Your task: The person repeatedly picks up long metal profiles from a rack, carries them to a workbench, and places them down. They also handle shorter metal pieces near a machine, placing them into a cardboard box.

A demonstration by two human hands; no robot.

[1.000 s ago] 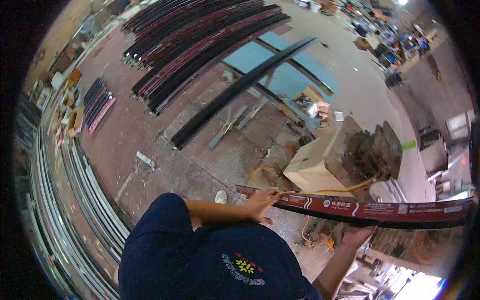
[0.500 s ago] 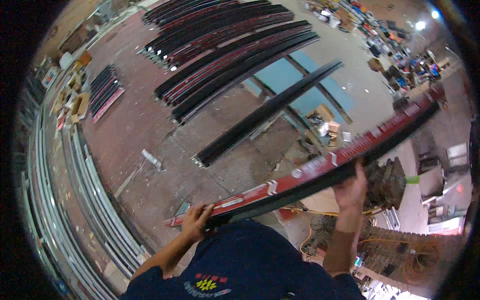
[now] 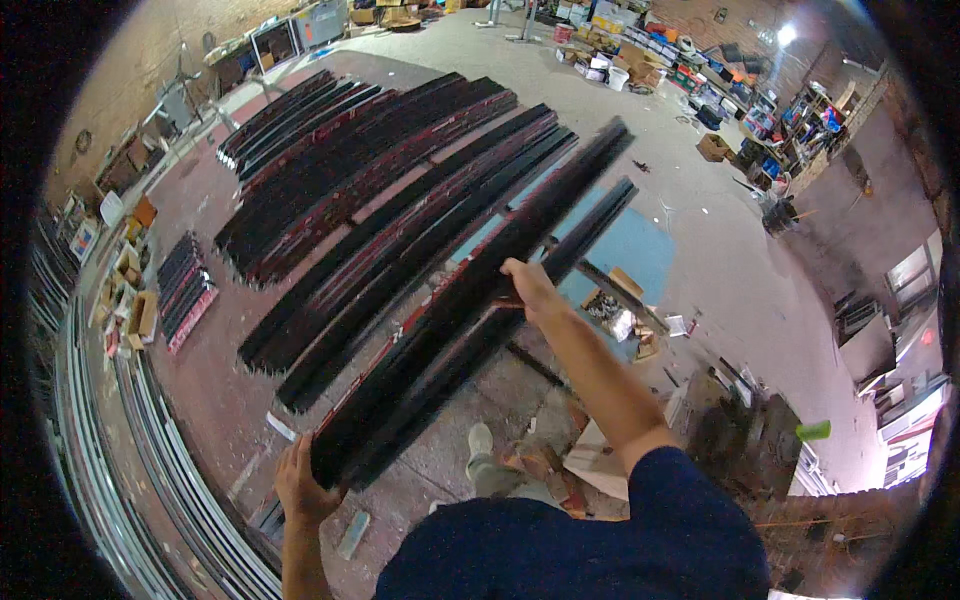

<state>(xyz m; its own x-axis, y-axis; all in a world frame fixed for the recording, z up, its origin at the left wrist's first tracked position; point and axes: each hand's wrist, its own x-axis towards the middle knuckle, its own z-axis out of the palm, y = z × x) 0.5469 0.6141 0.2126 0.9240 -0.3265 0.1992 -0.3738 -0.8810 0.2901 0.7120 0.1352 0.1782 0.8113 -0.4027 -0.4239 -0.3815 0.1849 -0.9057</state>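
Note:
A long black profile (image 3: pixel 430 345) with red along one side slants from the lower left up to the far right, blurred by motion. My left hand (image 3: pixel 305 485) is closed round its near end. Farther along, my right hand (image 3: pixel 532 290) grips it at the right edge, thumb on top and the other fingers mostly hidden. Close beside it on the right and partly covered by it lies a second black profile (image 3: pixel 590 228). To the left, several similar profiles (image 3: pixel 400 255) lie side by side in rows, with red strips showing between them.
A blue sheet (image 3: pixel 650 250) lies under the profiles' far ends, with an open box of small parts (image 3: pixel 610 312) near it. Long metal bars (image 3: pixel 185 440) run along the left. A short bundle (image 3: pixel 187 290) sits near cardboard boxes (image 3: pixel 142 318). Clutter (image 3: pixel 700 85) lines the back right.
The profile has swung from crosswise in front of me to lengthwise beside the second profile. Its red face has turned mostly out of sight. My right hand has moved forward and left.

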